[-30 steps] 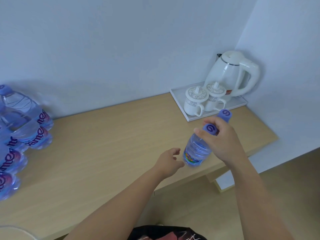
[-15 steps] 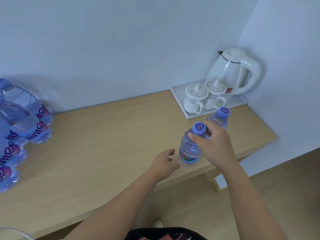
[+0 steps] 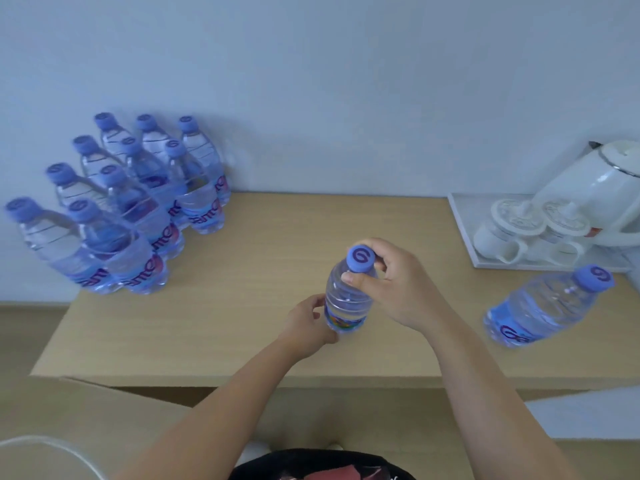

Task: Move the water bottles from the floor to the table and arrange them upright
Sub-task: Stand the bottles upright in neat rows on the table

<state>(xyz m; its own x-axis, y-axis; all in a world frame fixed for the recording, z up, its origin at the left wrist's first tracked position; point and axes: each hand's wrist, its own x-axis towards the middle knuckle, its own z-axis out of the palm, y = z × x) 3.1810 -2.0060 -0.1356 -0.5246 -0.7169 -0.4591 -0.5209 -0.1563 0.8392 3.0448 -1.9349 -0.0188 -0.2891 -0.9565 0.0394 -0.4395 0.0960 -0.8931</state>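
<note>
**A:** Head cam, the only view here. What are the hands doing with that middle bottle (image 3: pixel 348 299)?

**B:** The right hand (image 3: pixel 398 289) is on top of it. Thumb and fingers are curled in around the neck right under the purple cap (image 3: pixel 361 259), pinched tight on it. The thumb tip sits on the near side of the neck, and the other fingers wrap round the far and right side of the cap.

**A:** And the left hand (image 3: pixel 308 323)?

**B:** It's down low on the left side of the same bottle, fingers loosely curled against the lower body by the label. It touches the bottle for sure, but I can't tell if it really grips it or just steadies it.

**A:** Where's the bottle itself?

**B:** Standing upright on the wooden table (image 3: pixel 263 271), near the front edge, right between the two hands.

**A:** Other bottles?

**B:** A cluster of bottles (image 3: pixel 138 202) stands well to the left of the held one, back toward the wall, all upright with caps up. One lone bottle (image 3: pixel 543 306) stands off to the right of the held one, touched by nothing.

**A:** Anything else up there?

**B:** Behind that lone bottle there's a white tray (image 3: pixel 464 233) with two lidded cups (image 3: pixel 530 226) and a white kettle (image 3: pixel 602 192) on it, pretty blurry.
</note>
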